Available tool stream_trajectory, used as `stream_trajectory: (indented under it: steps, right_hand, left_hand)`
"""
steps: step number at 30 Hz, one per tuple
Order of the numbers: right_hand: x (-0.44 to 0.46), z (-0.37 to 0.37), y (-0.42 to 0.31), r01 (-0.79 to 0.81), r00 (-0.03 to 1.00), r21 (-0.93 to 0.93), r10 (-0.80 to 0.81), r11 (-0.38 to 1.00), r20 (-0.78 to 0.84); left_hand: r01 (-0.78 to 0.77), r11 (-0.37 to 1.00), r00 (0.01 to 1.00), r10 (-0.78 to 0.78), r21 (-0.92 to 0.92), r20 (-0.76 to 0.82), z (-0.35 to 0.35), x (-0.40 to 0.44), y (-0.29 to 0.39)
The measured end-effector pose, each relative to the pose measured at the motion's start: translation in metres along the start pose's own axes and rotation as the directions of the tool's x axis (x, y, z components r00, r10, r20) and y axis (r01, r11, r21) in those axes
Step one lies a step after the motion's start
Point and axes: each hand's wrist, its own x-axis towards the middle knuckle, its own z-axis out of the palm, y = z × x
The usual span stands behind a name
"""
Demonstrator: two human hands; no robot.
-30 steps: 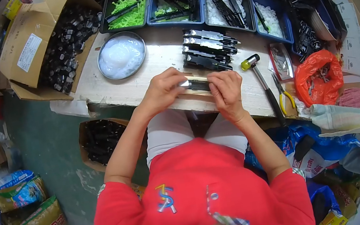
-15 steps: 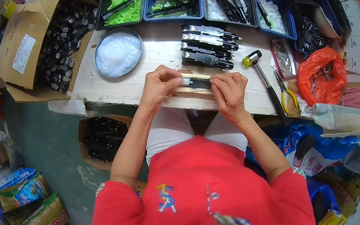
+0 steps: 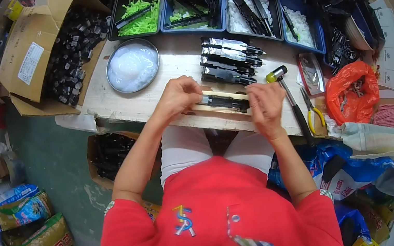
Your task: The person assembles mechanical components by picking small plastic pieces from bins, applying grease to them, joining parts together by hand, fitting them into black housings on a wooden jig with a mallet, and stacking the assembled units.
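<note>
A black part (image 3: 226, 101) lies between two pale wooden strips (image 3: 229, 112) at the table's front edge. My left hand (image 3: 179, 97) is closed at the part's left end, thumb and fingertips together on its light-coloured tip. At the right end of the strips is my right hand (image 3: 266, 105), its fingers bent and close together; whether anything is between them is too small to tell. Just behind the part, several black assemblies (image 3: 228, 59) lie stacked in a row on the table.
A round dish (image 3: 132, 66) stands at the left beside a carton of dark pieces (image 3: 70, 61). Bins with green pieces (image 3: 141, 21) and white pieces (image 3: 300, 25) line the back. At the right are a hammer (image 3: 292, 98), pliers (image 3: 313, 107) and a red bag (image 3: 351, 93).
My right hand has moved to the right, off the black part, uncovering its right end. My left hand stays at the left end. The camera view has shifted slightly.
</note>
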Motion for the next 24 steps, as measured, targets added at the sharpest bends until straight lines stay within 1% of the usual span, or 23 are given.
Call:
stream_trajectory:
  steps: [1, 2, 3, 4, 5, 6, 7, 8, 9, 10, 11, 12, 13, 14, 15, 16, 17, 18, 20, 21, 22, 24]
  right_hand:
    - [0.003, -0.008, 0.007, -0.024, 0.999, -0.037, 0.023, 0.999, -0.033]
    - [0.006, -0.017, 0.015, -0.050, 0.996, -0.074, 0.045, 0.996, -0.071]
    - [0.008, -0.027, 0.022, -0.050, 0.996, -0.078, 0.044, 0.996, -0.079]
    - [0.010, -0.038, 0.030, -0.061, 0.995, -0.122, 0.052, 0.991, -0.080]
    - [0.012, -0.048, 0.037, -0.073, 0.995, -0.165, 0.060, 0.984, -0.081]
    - [0.013, -0.058, 0.043, -0.073, 0.995, -0.165, 0.059, 0.984, -0.086]
    - [0.013, -0.067, 0.047, -0.135, 0.989, -0.237, 0.117, 0.962, -0.090]
    - [0.013, -0.075, 0.054, -0.197, 0.980, -0.309, 0.175, 0.931, -0.097]
    - [0.012, -0.081, 0.062, -0.197, 0.980, -0.310, 0.175, 0.930, -0.098]
    - [0.011, -0.086, 0.070, -0.264, 0.964, -0.341, 0.243, 0.902, -0.105]
    - [0.010, -0.092, 0.077, -0.328, 0.945, -0.370, 0.308, 0.869, -0.115]
    - [0.009, -0.096, 0.084, -0.327, 0.945, -0.371, 0.305, 0.869, -0.119]
    - [0.009, -0.100, 0.090, -0.334, 0.942, -0.428, 0.312, 0.840, -0.121]
    - [0.007, -0.105, 0.096, -0.343, 0.938, -0.484, 0.325, 0.805, -0.125]
    - [0.006, -0.109, 0.100, -0.367, 0.926, -0.507, 0.357, 0.780, -0.121]
    - [0.005, -0.113, 0.105, -0.375, 0.923, -0.509, 0.363, 0.774, -0.128]
    - [0.003, -0.117, 0.109, -0.377, 0.918, -0.536, 0.381, 0.755, -0.109]
    - [0.001, -0.121, 0.112, -0.377, 0.912, -0.562, 0.401, 0.736, -0.087]
    - [-0.002, -0.125, 0.115, -0.400, 0.901, -0.557, 0.423, 0.728, -0.094]
    - [-0.003, -0.126, 0.116, -0.417, 0.892, -0.551, 0.441, 0.723, -0.096]
    - [-0.003, -0.127, 0.117, -0.419, 0.892, -0.550, 0.442, 0.723, -0.097]
    - [-0.005, -0.127, 0.119, -0.415, 0.885, -0.557, 0.461, 0.719, -0.065]
  left_hand:
    - [0.054, 0.998, 0.997, -0.054, 0.010, 0.054, -0.004, 0.004, 0.005]
    - [0.046, 0.999, 0.997, -0.047, 0.016, 0.058, -0.006, 0.007, 0.009]
    - [0.075, 0.995, 0.992, -0.082, 0.072, 0.098, -0.008, 0.010, 0.013]
    - [0.102, 0.986, 0.984, -0.119, 0.129, 0.135, -0.010, 0.013, 0.017]
    - [0.019, 0.983, 0.986, -0.049, 0.183, 0.160, -0.013, 0.019, 0.018]
    - [0.016, 0.982, 0.986, -0.046, 0.186, 0.161, -0.015, 0.026, 0.023]
    - [-0.135, 0.952, 0.991, 0.135, 0.276, 0.019, -0.017, 0.034, 0.031]
    - [-0.263, 0.887, 0.941, 0.323, 0.381, -0.103, -0.019, 0.043, 0.039]
    - [-0.363, 0.744, 0.855, 0.506, 0.561, -0.117, -0.024, 0.055, 0.048]
    - [-0.417, 0.556, 0.737, 0.670, 0.719, -0.091, -0.029, 0.067, 0.055]
    - [-0.418, 0.556, 0.736, 0.671, 0.718, -0.091, -0.030, 0.077, 0.061]
    - [-0.319, 0.453, 0.702, 0.703, 0.833, -0.114, -0.029, 0.087, 0.066]
    - [-0.205, 0.339, 0.664, 0.737, 0.918, -0.124, -0.030, 0.096, 0.072]
    - [-0.212, 0.334, 0.663, 0.740, 0.919, -0.115, -0.032, 0.105, 0.078]
    - [-0.093, 0.301, 0.777, 0.617, 0.949, -0.120, -0.034, 0.111, 0.083]
    - [0.019, 0.245, 0.867, 0.480, 0.969, -0.138, -0.033, 0.116, 0.086]
    - [0.089, 0.264, 0.913, 0.365, 0.960, -0.185, -0.027, 0.109, 0.101]
    - [0.083, 0.260, 0.914, 0.364, 0.962, -0.177, -0.025, 0.110, 0.103]
    - [-0.067, 0.267, 0.797, 0.594, 0.961, -0.109, -0.028, 0.109, 0.105]
    - [-0.138, 0.255, 0.780, 0.624, 0.957, -0.054, -0.031, 0.112, 0.106]
    - [-0.139, 0.253, 0.780, 0.623, 0.957, -0.052, -0.035, 0.120, 0.102]
    - [-0.215, 0.163, 0.600, 0.800, 0.963, -0.001, -0.042, 0.136, 0.094]
